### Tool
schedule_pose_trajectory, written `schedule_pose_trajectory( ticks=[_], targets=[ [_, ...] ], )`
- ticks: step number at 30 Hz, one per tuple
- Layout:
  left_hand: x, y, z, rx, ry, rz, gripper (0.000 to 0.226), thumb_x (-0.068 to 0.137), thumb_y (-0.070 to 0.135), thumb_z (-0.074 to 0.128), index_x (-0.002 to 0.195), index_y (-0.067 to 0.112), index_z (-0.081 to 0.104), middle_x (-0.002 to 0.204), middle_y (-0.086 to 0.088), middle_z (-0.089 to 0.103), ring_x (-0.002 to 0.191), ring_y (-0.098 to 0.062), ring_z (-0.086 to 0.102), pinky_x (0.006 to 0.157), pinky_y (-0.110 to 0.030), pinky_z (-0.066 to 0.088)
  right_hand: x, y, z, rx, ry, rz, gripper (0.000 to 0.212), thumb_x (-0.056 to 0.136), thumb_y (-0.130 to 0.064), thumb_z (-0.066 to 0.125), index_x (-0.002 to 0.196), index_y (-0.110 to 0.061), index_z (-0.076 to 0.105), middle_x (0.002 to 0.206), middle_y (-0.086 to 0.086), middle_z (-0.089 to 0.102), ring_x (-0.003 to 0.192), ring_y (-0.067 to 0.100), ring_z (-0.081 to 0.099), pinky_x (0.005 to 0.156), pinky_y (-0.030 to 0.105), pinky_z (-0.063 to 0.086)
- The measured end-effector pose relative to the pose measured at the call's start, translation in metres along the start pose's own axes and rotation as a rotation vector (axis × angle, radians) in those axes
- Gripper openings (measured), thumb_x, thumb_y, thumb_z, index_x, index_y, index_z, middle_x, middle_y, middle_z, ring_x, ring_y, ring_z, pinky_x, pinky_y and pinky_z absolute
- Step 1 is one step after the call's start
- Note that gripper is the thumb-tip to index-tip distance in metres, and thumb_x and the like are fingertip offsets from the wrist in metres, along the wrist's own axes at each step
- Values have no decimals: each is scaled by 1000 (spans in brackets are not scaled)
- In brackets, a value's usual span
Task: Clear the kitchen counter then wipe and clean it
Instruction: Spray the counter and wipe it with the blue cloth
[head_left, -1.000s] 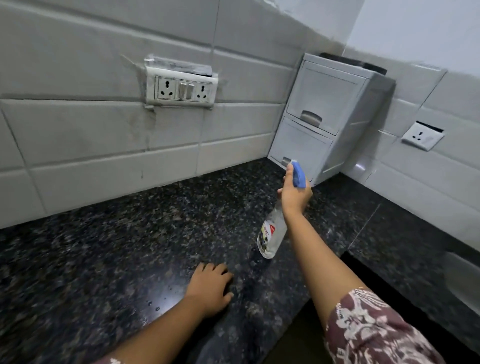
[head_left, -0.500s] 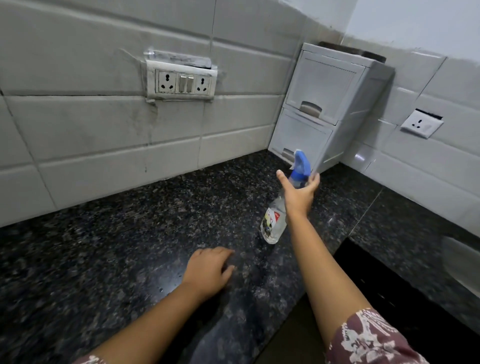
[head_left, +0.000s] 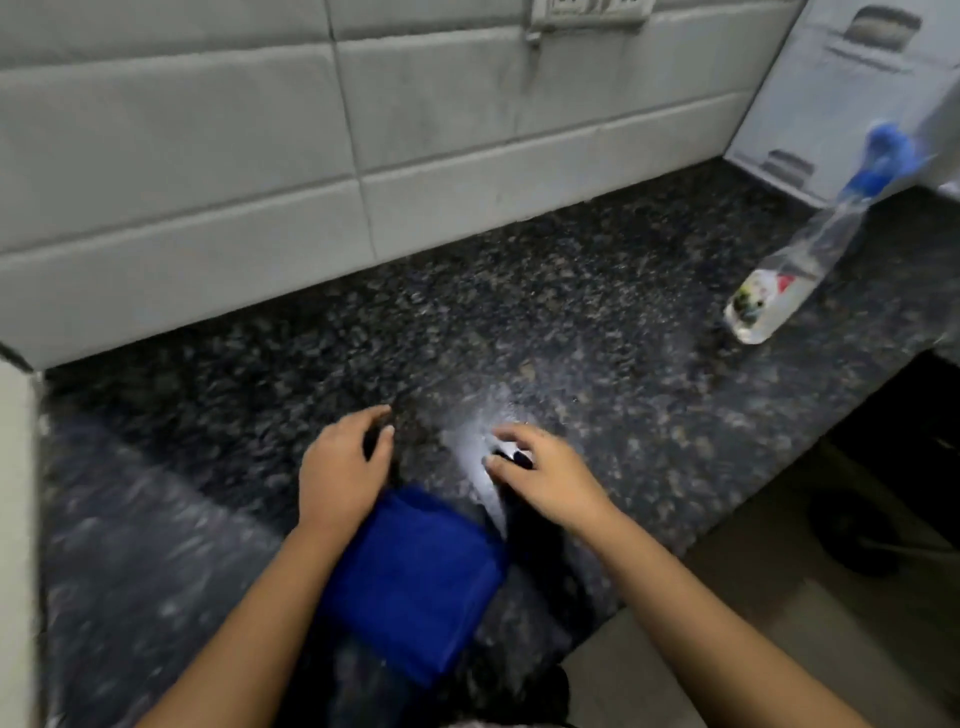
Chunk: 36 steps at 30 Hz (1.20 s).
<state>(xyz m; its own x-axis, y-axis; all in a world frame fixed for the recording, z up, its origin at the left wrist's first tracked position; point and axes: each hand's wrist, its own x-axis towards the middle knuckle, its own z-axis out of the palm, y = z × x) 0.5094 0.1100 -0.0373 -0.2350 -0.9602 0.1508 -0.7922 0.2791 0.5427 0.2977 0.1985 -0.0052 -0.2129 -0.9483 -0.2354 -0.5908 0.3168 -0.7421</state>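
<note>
And there was the blue cloth, folded square, lying on the dark speckled desk close to its front edge, right between our two forearms. Our left hand hung just past the cloth's far corner, wrist over it, fingers loosely bent and holding nothing. Our right hand sat just beside it, fingers bent and spread at a pale wet patch.

We judged the step in hand to be taking up that cloth and wiping. To do it well, we wanted it flat under the palm, starting on the wet patch. Overlapping strokes should run from the tiled wall towards the front edge. The spray bottle stood well apart on the right, near the white drawer unit. Better to lift it than to wipe around it.

Now the doubtful bits. Glare and blur swallowed the right fingertips, so we couldn't tell whether they pinched anything small. The left forearm hid one side of the cloth. The socket plate was cut off at the top, the bottle's label was unreadable, and we couldn't trace how far the wet reached.
</note>
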Motion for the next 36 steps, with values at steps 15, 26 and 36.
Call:
schedule_pose_trajectory(
  ticks=[15,26,36],
  targets=[
    [55,-88,-8,152,116,-46,38,89,31,61,123,13,63,133,-10,55,124,-32,49,101,-50,42,22,-63,23,-341,-463,32,32,81,-35,72,101,-14,59,106,4,64,98,23,58,82,33,47],
    [143,-116,-1,320,-19,-86,53,98,41,41,146,20,38,156,-3,30,144,-24,24,113,-48,21,109,-109,40,-681,-26,-379,45,89,-66,38,107,-29,58,112,1,66,106,26,59,86,37,47],
    [144,-121,10,361,-5,-127,53,99,41,28,151,30,24,160,6,17,147,-16,13,116,-43,13,216,-55,67,-629,133,-86,59,95,-62,23,149,-40,13,160,-13,1,148,24,-9,114,62,2]
  ],
)
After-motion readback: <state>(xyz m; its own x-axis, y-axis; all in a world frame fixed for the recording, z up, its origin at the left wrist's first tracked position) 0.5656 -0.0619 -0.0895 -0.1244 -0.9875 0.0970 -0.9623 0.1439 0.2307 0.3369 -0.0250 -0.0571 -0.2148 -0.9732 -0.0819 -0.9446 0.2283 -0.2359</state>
